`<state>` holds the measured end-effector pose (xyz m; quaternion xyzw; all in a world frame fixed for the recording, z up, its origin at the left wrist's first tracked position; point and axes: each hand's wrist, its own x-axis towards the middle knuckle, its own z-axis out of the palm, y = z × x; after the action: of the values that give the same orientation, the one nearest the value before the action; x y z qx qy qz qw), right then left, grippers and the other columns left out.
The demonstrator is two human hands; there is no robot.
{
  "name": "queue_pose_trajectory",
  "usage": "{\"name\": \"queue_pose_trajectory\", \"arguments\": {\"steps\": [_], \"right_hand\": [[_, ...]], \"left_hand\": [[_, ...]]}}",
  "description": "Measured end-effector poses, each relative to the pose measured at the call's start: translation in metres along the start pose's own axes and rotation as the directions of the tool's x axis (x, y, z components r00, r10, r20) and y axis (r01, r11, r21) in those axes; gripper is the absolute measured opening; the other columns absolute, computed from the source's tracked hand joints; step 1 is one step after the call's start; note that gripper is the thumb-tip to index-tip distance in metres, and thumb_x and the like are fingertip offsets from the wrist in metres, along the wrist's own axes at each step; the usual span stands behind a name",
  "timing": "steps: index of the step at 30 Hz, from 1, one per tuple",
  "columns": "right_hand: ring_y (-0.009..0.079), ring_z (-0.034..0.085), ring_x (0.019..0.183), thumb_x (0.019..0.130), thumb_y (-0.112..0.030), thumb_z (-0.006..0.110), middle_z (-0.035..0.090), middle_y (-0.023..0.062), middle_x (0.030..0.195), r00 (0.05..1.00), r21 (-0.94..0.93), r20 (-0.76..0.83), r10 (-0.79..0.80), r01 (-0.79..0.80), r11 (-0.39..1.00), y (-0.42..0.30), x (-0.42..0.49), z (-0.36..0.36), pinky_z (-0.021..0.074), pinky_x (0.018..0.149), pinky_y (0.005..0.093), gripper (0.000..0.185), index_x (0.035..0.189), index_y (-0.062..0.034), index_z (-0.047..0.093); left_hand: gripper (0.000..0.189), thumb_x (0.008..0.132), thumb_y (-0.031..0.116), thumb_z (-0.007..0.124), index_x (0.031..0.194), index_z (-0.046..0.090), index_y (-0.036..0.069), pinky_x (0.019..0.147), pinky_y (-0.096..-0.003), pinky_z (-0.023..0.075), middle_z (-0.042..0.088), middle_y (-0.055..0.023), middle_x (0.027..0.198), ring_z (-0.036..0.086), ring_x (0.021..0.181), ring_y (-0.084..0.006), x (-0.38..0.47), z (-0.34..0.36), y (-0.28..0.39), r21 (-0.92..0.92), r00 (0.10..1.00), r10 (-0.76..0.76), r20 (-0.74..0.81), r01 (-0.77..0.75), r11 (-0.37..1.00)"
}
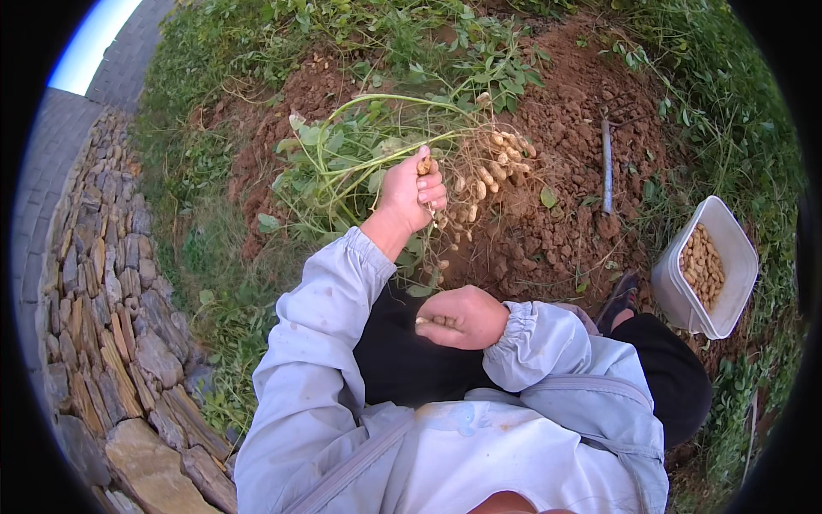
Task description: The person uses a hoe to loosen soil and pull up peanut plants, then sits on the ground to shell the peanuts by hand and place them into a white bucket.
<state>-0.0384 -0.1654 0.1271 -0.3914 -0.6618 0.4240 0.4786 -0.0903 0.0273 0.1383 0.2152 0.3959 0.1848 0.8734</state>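
My left hand (414, 196) is closed around part of an uprooted peanut plant (392, 157). A few pods (426, 166) show between its thumb and index finger. Green stems and leaves spread to the left and above the hand. On the right side hangs a cluster of tan peanut pods (494, 170) among thin roots. Low before my lap, my right hand (465, 318) is curled, with small tan peanut pods (443, 322) partly visible inside it. The fingers hide the rest of what it holds.
A white plastic bucket (668, 283) partly filled with peanuts (702, 266) stands at right beside my shoe (620, 299). A pronged hand fork (607, 164) lies on loose reddish soil (559, 238). Green plants (725, 128) surround the soil. Stacked stones (128, 308) edge the left.
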Motion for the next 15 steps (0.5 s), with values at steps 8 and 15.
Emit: {"name": "queue_pose_trajectory", "arguments": {"steps": [8, 15], "right_hand": [[0.0077, 0.050, 0.049, 0.086, -0.021, 0.061, 0.059, 0.0040, 0.071, 0.809, 0.662, -0.203, 0.551, -0.301, 0.687, 0.068, -0.009, -0.032, 0.0381, 0.043, 0.0208, 0.025, 0.102, -0.0012, 0.056], [0.0079, 0.050, 0.048, 0.083, -0.022, 0.066, 0.055, 0.0022, 0.064, 0.819, 0.563, -0.162, 0.550, -0.382, 0.733, 0.066, 0.023, -0.020, 0.0399, 0.045, 0.0222, 0.025, 0.091, 0.0002, 0.058]], "left_hand": [[0.035, 0.095, 0.033, 0.039, 0.068, 0.047, 0.011, 0.041, -0.0252, 0.0291, 0.031, 0.0066, 0.044, 0.030, 0.035, -0.0076, -0.004, -0.004, 0.003, -0.173, 0.975, -0.122, 0.187, 0.155, 0.973], [0.034, 0.094, 0.036, 0.041, 0.070, 0.045, 0.012, 0.037, -0.0233, 0.0233, 0.029, 0.0063, 0.047, 0.028, 0.038, -0.0069, -0.009, -0.001, -0.005, -0.085, 0.984, -0.146, 0.099, 0.154, 0.984]]}}
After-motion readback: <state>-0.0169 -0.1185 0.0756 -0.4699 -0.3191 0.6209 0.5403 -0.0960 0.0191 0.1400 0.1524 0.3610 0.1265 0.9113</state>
